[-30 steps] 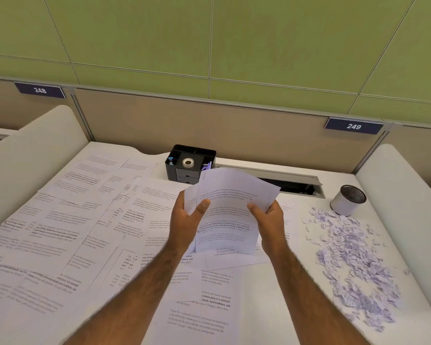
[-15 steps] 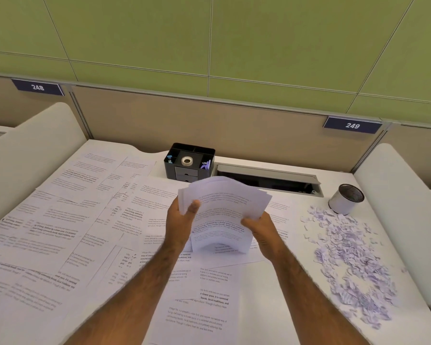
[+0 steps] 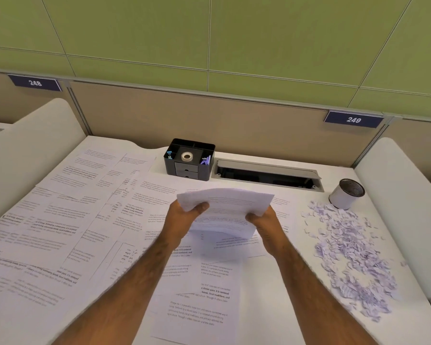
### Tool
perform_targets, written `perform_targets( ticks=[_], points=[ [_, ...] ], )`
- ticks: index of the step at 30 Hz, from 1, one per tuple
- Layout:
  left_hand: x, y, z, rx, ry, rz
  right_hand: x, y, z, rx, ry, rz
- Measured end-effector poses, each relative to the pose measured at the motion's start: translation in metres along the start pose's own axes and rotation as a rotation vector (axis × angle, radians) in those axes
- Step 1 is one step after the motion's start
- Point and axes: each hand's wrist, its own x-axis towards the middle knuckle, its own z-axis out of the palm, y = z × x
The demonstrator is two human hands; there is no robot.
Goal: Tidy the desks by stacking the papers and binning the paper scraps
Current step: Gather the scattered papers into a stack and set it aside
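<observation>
I hold a small stack of printed papers (image 3: 227, 210) over the middle of the white desk (image 3: 279, 295), tilted back so its top edge points away from me. My left hand (image 3: 184, 215) grips its left edge, thumb on top. My right hand (image 3: 264, 220) grips its right edge. Many loose printed sheets (image 3: 67, 220) lie spread and overlapping across the left half and centre of the desk. A pile of torn lilac-white paper scraps (image 3: 351, 252) covers the right side of the desk.
A black desk organiser (image 3: 188, 159) with a tape roll stands at the back centre. Beside it is an open grey cable tray (image 3: 266, 174). A small white cylindrical bin (image 3: 346, 196) stands at the back right, touching the scraps. Rounded white dividers (image 3: 403, 195) flank the desk.
The stack has been lowered toward the desk and tipped flatter, away from me. Both hands have slid along its side edges and moved down with it.
</observation>
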Motion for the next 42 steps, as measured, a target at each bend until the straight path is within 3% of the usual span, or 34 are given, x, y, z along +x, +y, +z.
perform_targets(
  ticks=[9, 14, 23, 28, 33, 38, 42],
  points=[
    [-0.011, -0.003, 0.009, 0.111, -0.015, 0.021, -0.001, 0.002, 0.01, 0.038, 0.227, 0.04],
    [-0.019, -0.034, 0.008, 0.096, -0.041, -0.076, -0.018, 0.034, 0.019, -0.037, 0.166, 0.097],
    [-0.027, -0.042, 0.018, 0.088, 0.06, -0.136, -0.035, 0.048, 0.034, -0.137, 0.206, 0.089],
    [-0.029, -0.044, 0.024, 0.133, 0.037, -0.095, -0.033, 0.046, 0.033, -0.127, 0.307, 0.065],
    [-0.032, -0.064, 0.018, 0.182, 0.096, -0.081, -0.038, 0.06, 0.032, -0.233, 0.253, 0.112],
    [-0.029, -0.061, -0.001, 0.241, 0.055, -0.056, -0.035, 0.064, 0.027, -0.377, 0.242, 0.111],
    [-0.024, -0.063, -0.032, 0.196, 0.077, -0.111, -0.034, 0.072, 0.031, -0.401, 0.186, 0.213]
  ],
)
